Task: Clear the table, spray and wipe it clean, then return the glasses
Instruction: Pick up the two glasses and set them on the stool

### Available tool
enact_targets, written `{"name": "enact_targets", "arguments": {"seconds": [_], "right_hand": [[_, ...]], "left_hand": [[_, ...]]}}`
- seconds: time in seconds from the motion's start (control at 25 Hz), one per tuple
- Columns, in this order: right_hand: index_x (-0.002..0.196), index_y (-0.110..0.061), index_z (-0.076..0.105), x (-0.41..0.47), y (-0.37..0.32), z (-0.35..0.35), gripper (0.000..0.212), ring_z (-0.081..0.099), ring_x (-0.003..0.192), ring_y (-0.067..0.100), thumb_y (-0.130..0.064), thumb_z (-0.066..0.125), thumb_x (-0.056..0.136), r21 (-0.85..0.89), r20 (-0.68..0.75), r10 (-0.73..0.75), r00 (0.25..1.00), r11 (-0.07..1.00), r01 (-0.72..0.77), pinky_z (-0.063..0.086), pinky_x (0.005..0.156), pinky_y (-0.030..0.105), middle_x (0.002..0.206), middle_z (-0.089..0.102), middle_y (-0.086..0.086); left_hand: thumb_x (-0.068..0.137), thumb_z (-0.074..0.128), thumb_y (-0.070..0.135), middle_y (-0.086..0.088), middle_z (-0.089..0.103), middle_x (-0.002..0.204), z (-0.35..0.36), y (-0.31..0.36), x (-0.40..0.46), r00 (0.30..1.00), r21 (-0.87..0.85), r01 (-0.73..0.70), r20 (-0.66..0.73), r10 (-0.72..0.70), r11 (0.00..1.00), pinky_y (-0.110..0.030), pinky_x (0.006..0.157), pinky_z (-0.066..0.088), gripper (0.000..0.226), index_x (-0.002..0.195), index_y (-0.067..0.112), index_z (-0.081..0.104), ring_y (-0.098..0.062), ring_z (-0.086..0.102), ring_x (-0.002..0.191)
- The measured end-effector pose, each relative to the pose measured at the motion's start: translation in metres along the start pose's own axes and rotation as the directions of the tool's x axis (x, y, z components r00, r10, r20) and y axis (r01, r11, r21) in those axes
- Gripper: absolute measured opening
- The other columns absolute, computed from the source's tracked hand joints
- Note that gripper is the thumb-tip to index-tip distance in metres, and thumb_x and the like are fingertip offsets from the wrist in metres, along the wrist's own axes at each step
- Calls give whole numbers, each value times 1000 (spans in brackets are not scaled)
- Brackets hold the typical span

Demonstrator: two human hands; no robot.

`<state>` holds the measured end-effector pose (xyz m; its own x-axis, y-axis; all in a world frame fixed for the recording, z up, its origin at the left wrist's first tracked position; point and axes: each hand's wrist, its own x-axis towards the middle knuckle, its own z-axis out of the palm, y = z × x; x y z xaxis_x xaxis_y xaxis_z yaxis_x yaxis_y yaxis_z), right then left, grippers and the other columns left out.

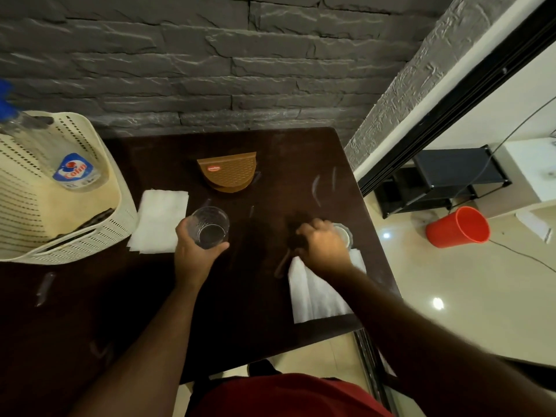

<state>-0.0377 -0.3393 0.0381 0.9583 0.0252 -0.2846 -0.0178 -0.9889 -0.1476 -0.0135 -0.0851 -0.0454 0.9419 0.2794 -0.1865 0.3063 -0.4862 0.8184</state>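
Note:
My left hand (192, 251) grips a clear drinking glass (208, 226) near the middle of the dark brown table (255, 296). My right hand (323, 246) curls over a second glass (346, 234) near the table's right edge, hiding most of it. A white napkin (316, 293) lies under my right wrist. Another white napkin (159, 225) lies left of the held glass. A Colin spray bottle (60, 158) with a blue top leans inside a cream perforated basket (99, 224) at the left.
A brown half-round napkin holder (228, 173) stands at the back of the table against the grey stone wall. To the right, on the floor, lie a red bucket (458, 227) on its side and a black low shelf (445, 179).

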Motion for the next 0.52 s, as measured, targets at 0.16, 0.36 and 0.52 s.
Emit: {"name": "enact_targets", "arguments": {"seconds": [0.16, 0.36, 0.52], "right_hand": [[139, -21, 43, 21, 23, -15, 72, 45, 127, 34, -51, 70, 80, -240, 133, 202, 970, 956, -166, 40, 102, 49, 138, 49, 11], [142, -19, 45, 40, 40, -21, 86, 55, 126, 29, -62, 73, 73, -254, 356, 317, 879, 938, -235, 49, 100, 41, 141, 53, 8], [125, -18, 62, 46, 36, -32, 73, 63, 116, 26, -58, 79, 66, -287, 375, 270, 887, 944, -166, 53, 92, 36, 126, 65, 4]], "left_hand": [[60, 90, 24, -11, 45, 142, -4, 0, -1, 999, -18, -3, 34, 4, 1000, -40, 101, 46, 101, 140, 14, 29, -29, 45, 130], [61, 90, 27, -7, 40, 147, -11, 6, -1, 997, -27, 39, 61, -37, 999, -40, 104, 42, 106, 145, 17, 26, -26, 39, 135], [61, 90, 25, -6, 39, 148, -13, 12, 0, 995, -12, 42, 87, -41, 999, -35, 104, 38, 108, 146, 16, 24, -25, 38, 136]]}}
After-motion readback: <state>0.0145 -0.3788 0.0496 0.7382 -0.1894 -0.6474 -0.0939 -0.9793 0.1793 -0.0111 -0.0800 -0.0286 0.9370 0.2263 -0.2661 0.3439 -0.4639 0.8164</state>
